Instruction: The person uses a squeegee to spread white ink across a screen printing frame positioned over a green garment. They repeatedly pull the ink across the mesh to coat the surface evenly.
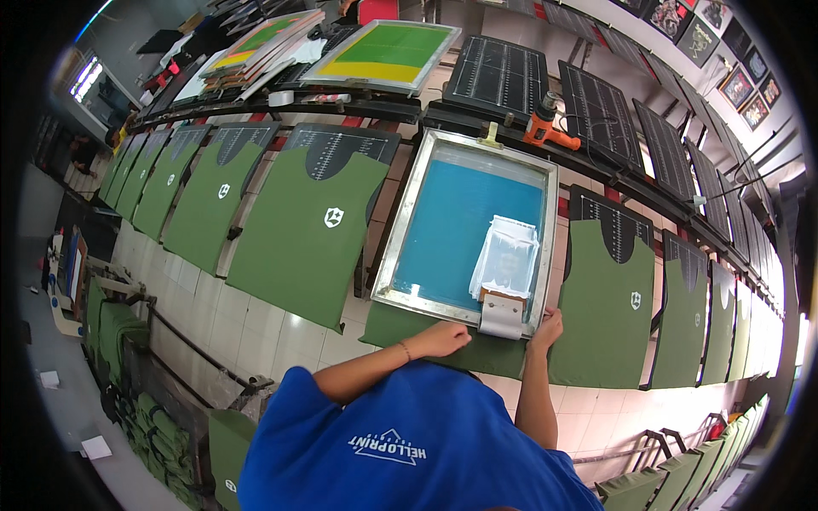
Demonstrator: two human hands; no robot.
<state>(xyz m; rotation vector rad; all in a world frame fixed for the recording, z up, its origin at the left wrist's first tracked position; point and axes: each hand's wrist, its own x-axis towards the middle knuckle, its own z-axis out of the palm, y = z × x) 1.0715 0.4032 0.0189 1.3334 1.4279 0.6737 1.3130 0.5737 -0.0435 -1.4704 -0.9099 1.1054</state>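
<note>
Toward twelve o'clock from me, the metal frame (pixel 404 213) with its blue sheet (pixel 456 221) lies over a green shirt (pixel 487 354). Some white paint (pixel 511 255) sits at the sheet's four o'clock, and the grey scraper (pixel 502 318) rests at the frame's bottom edge, just before six. My left hand (pixel 438 339) is curled up near seven, with nothing I can see in it. My right hand (pixel 548 330) is by the five o'clock corner; I can't tell if it pinches the frame. I think this is the printing step, with no hand on the scraper. The next move seems to need a steady hold on both bottom corners, so nothing smears.
</note>
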